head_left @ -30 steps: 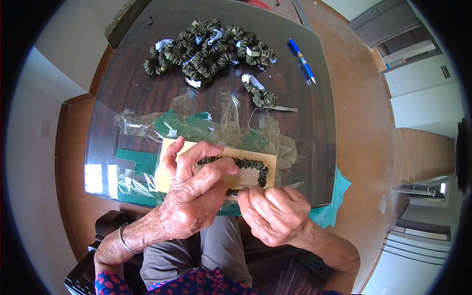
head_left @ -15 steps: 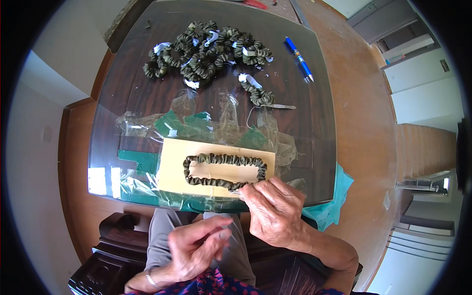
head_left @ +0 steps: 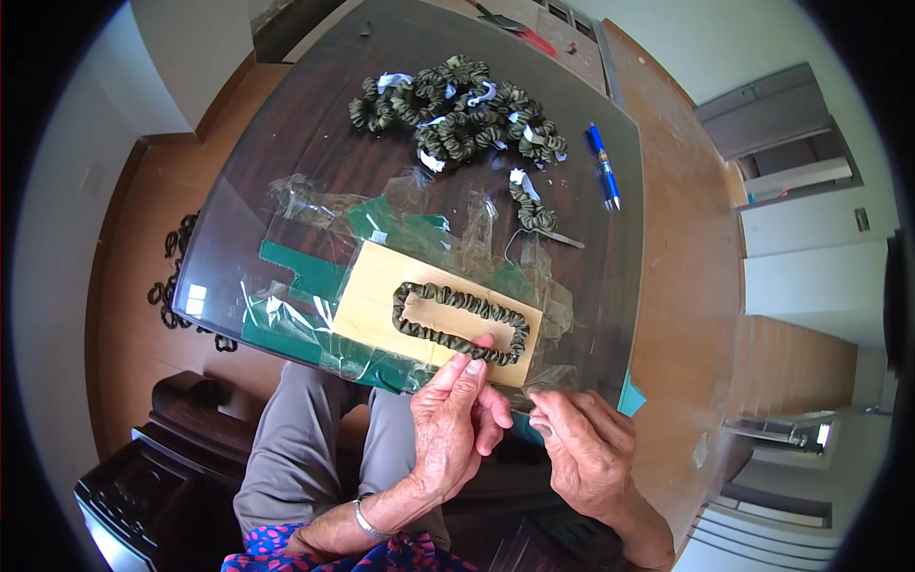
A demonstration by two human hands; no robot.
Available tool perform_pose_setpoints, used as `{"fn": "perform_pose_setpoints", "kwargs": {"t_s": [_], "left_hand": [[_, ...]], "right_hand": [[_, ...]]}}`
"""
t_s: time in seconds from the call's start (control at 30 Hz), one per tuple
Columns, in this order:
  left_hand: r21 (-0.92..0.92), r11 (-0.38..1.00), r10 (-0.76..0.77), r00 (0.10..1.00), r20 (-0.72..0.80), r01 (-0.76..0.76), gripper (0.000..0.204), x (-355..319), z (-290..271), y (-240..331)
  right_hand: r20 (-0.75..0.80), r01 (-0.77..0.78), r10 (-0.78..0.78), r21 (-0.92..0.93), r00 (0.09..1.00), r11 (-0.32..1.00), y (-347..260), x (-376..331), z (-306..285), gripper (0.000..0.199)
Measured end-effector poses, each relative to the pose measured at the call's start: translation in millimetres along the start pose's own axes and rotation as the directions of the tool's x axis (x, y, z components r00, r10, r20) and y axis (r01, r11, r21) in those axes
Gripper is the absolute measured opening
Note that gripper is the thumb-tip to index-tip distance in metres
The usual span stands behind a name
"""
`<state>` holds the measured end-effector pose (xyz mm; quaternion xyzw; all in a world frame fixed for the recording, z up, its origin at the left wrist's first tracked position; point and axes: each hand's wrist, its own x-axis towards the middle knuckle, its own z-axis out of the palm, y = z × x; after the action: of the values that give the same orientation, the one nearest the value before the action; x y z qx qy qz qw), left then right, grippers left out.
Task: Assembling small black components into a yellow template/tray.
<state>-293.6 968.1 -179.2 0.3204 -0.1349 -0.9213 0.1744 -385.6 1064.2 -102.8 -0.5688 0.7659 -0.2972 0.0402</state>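
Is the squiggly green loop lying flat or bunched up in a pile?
Lying flat. The ruffled green loop is spread into a long oval on the tan card, with card showing through its middle.

The person is wearing grey trousers, a top patterned in blue and pink — and a thin silver bracelet (head_left: 365, 521) circling the left wrist.

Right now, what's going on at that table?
A seated person is working at a glass-topped table. The left hand touches a green ruffled fabric loop lying on a tan card among clear plastic bags. The right hand pinches the edge of a clear bag at the table's near edge. A pile of similar loops and a blue pen sit farther back.
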Motion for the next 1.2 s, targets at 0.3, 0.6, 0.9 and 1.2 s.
{"fn": "perform_pose_setpoints", "kwargs": {"t_s": [0.3,0.6,0.9,1.2], "left_hand": [[-0.093,0.993,0.069,0.998,-0.008,-0.07,0.029,1,-2,-10],[-0.052,0.998,0.028,0.999,-0.038,-0.03,0.027,4,0,-8],[-0.156,0.987,0.03,0.999,-0.037,-0.035,0.028,4,-1,-6],[-0.137,0.989,0.05,0.997,-0.051,-0.057,0.026,7,-1,-8]], "right_hand": [[0.133,0.145,-0.116,-0.229,0.984,0.963,13,29,15,0.035],[0.21,0.173,-0.106,-0.335,0.972,0.926,20,33,22,0.038],[0.292,0.288,-0.185,-0.367,0.938,0.884,20,43,24,0.039],[0.295,0.3,-0.18,-0.432,0.938,0.851,21,36,26,0.037]]}}
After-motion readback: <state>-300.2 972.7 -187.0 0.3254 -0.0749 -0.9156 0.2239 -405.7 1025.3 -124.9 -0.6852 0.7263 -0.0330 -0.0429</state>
